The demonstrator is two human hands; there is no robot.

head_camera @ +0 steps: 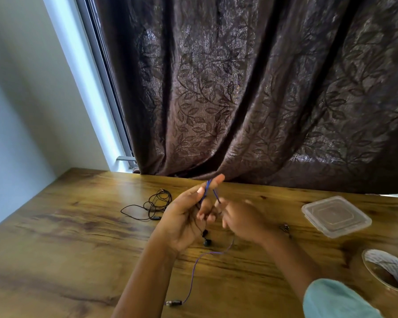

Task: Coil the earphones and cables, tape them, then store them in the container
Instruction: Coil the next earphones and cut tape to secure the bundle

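Fingers of the left hand (189, 216) pinch the purple earphone cable (194, 269) above the table (67, 237); right hand (241, 218) pinches its loop; light, limp, best gripped near the wound turns

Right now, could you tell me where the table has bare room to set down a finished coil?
The widest free patch is the table's near-left side, in front of the black cable. Bare wood also lies between the right hand and the container. It is crowded under the hands and by the tape roll.
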